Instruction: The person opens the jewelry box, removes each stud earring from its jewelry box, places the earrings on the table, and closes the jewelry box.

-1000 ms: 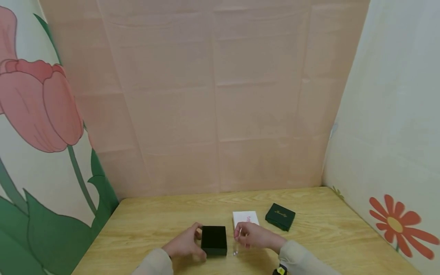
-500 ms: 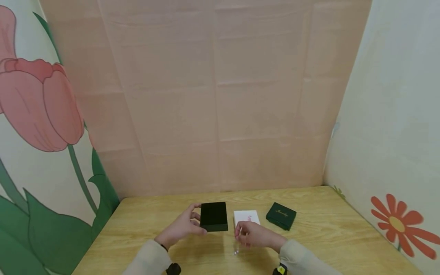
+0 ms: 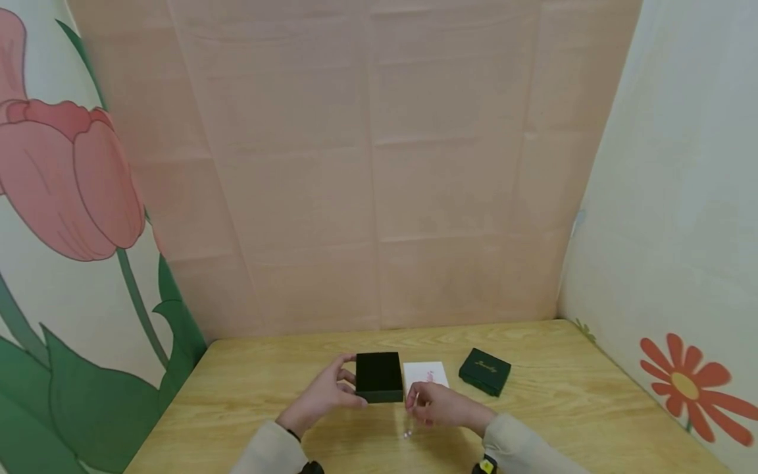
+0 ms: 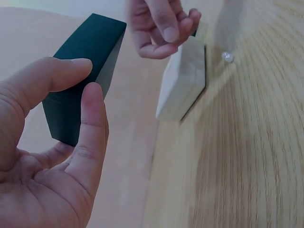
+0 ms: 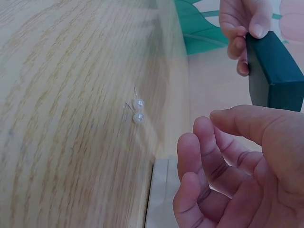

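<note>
My left hand (image 3: 322,395) grips a dark green box (image 3: 379,378) by its left side, thumb in front and fingers behind. The box hangs above the table, its black upper face toward the head camera. In the left wrist view, thumb and fingers press on the green sides of this box (image 4: 78,90). Close to its right, my right hand (image 3: 441,403) hovers with loosely bent fingers; the right wrist view shows nothing between thumb and fingertips. Two pearl earrings (image 5: 138,110) with thin metal posts lie on the wood below it.
A white box (image 3: 422,372) with pink print stands just behind my right hand, which partly covers it. Farther right sits a dark green box (image 3: 485,372) with gold lettering. A pink sheet (image 3: 373,197) backs the wooden table (image 3: 254,375).
My left hand has raised the dark green box off the table and away from me, then shifted it slightly right. The right hand has stayed nearly in place.
</note>
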A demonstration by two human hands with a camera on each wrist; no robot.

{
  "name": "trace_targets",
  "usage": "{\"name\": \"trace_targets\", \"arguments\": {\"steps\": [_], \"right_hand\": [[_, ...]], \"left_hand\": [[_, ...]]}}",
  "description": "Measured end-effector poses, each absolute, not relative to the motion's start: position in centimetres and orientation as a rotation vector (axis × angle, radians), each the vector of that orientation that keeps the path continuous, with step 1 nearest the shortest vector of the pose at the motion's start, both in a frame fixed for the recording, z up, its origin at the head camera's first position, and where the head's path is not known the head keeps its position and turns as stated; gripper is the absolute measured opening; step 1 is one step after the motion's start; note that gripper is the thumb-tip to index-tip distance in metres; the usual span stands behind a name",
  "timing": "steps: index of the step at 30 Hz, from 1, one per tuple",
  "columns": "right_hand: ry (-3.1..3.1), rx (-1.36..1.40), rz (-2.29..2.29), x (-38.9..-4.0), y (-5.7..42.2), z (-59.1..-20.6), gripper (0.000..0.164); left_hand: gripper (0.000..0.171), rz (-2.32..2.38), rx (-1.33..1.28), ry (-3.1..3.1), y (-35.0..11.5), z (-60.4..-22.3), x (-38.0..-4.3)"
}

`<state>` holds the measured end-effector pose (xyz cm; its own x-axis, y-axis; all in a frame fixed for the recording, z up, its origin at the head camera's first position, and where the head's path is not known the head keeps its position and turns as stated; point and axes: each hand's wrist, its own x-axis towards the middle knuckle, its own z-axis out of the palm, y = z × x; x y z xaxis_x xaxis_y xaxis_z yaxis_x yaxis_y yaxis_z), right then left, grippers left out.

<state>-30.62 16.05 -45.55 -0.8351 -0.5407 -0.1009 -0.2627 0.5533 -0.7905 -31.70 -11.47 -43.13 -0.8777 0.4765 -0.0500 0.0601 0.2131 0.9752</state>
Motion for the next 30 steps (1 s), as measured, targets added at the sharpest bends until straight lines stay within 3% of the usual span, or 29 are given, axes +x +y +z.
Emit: {"name": "trace_targets", "arguments": {"steps": [10, 18, 22, 25, 30], "right_hand": [[2.464, -0.675, -1.228, -31.1, 17.4, -44.2, 0.004], [2.651, -0.625, -1.316, -33.1, 21.5, -41.8, 0.017], [2.806, -0.486, -1.384, -34.6, 24.3, -42.4, 0.019], [2.896, -0.405, -1.379, -35.4, 26.3, -43.2, 0.028], [2.960, -0.354, -1.250, -35.7, 28.5, -44.3, 0.056]], "left_hand": [[0.093, 1.713, 0.503, 2.167, -11.0, -43.2, -31.5], [0.092, 1.702, 0.516, 2.187, -10.9, -43.2, -31.6], [0.092, 1.711, 0.518, 2.176, -10.9, -43.1, -31.4], [0.092, 1.716, 0.521, 2.170, -10.8, -43.0, -31.3], [0.092, 1.719, 0.517, 2.161, -10.8, -43.0, -31.4]]}}
